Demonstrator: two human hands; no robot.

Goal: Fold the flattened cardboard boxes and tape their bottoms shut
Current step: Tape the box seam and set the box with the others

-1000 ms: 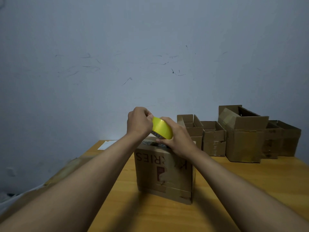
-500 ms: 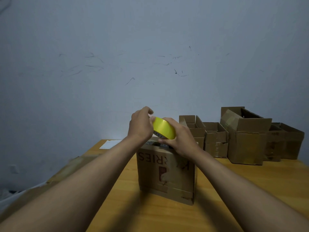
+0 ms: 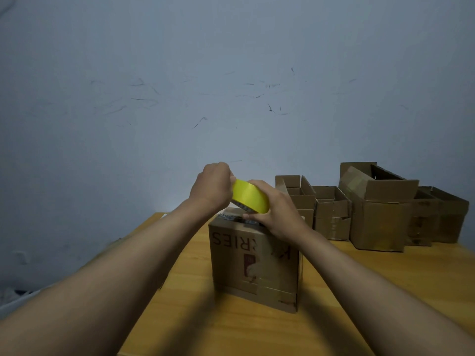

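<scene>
A folded cardboard box [image 3: 254, 263] with upside-down red lettering stands on the wooden table [image 3: 385, 291], its flaps facing up. Just above its top I hold a yellow tape roll [image 3: 250, 196]. My right hand [image 3: 277, 214] grips the roll from the right side, with fingers reaching down to the box's top edge. My left hand [image 3: 212, 187] is curled at the roll's left end, pinching at the tape there. The loose tape end itself is hidden behind my fingers.
Several folded cardboard boxes [image 3: 380, 209] stand in a row at the back right of the table against the grey wall. A white paper [image 3: 163, 215] lies at the table's far left corner. Pale clutter [image 3: 15, 296] sits low at the left, off the table.
Both hands and the tape roll stay over the box top, almost unmoved. My left hand's fingers have closed tighter against the roll's left end.
</scene>
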